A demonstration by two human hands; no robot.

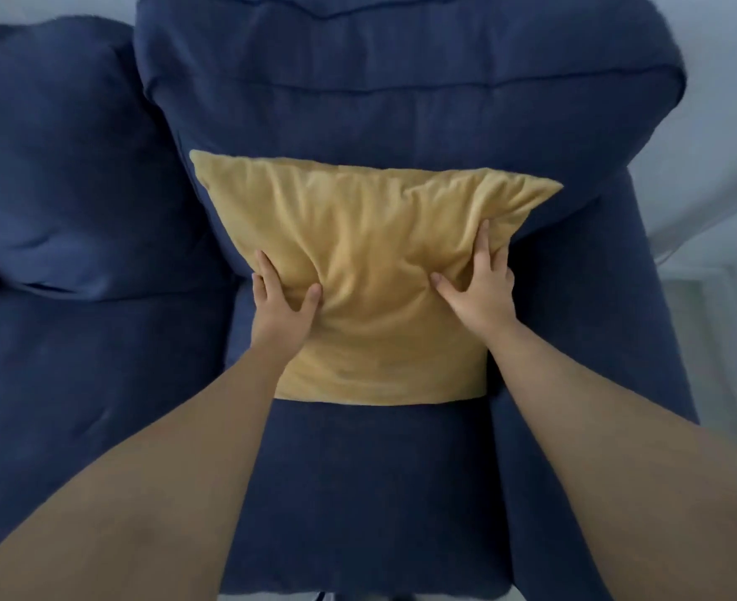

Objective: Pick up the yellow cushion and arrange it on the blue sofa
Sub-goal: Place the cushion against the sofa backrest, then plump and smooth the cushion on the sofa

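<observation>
A yellow cushion (371, 275) stands on the blue sofa (379, 483) seat, leaning against the back cushion (401, 101) near the sofa's right arm (596, 318). The left hand (282, 303) and right hand (479, 281) grip its sides, fingers pinching the fabric. Bare seat lies in front.

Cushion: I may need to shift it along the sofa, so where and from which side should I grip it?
Probably grip the cushion by its two side edges, coming from the front, as the left hand and right hand do now. It leans against the sofa backrest, so its back is blocked, and the soft filling dents under the fingers, so a two-sided hold should keep it square.
</observation>
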